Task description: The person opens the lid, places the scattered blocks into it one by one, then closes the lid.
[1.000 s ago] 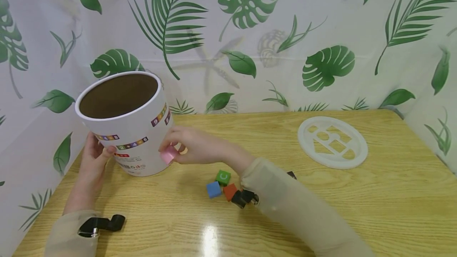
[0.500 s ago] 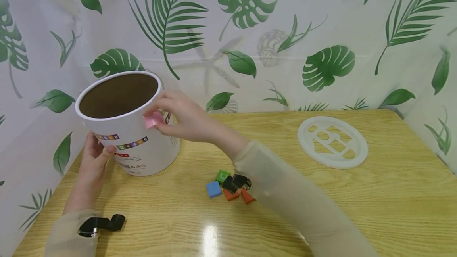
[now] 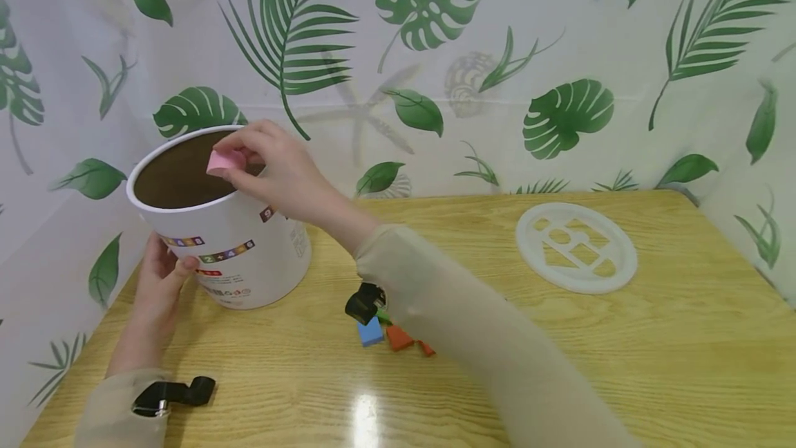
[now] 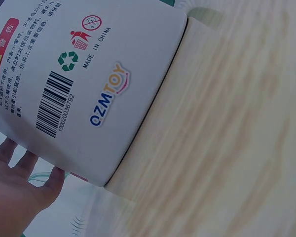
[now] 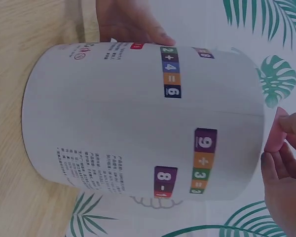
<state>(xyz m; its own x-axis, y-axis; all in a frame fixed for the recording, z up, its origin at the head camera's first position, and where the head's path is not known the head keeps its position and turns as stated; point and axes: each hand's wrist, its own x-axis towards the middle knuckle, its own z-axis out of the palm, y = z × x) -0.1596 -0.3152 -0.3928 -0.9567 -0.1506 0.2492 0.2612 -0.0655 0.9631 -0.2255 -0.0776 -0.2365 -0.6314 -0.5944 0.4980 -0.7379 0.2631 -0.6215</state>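
Note:
A large white bucket (image 3: 273,268) printed with coloured sums stands at the left of the table in the head view. Against its left side rests my left hand (image 3: 158,285), thumb towards the front; the left wrist view shows those fingers touching the wall (image 4: 89,148). Above the bucket's right rim, my right hand (image 3: 276,164) pinches a small pink block (image 3: 225,162) between thumb and fingers. In the right wrist view the pink block (image 5: 275,131) is beside the bucket's rim. The dark inside is visible, but its bottom is hidden.
Near the middle of the wooden table (image 3: 280,379) lie a blue block (image 3: 370,332), a mostly hidden green block and orange-red blocks (image 3: 399,339), partly behind my right sleeve. A white disc with shaped cut-outs (image 3: 524,244) lies at the right. Leaf-patterned cloth (image 3: 410,151) hangs behind.
My right hand has lifted the pink block from beside the bucket's lower wall up and leftward to above its rim. My left hand stays against the bucket.

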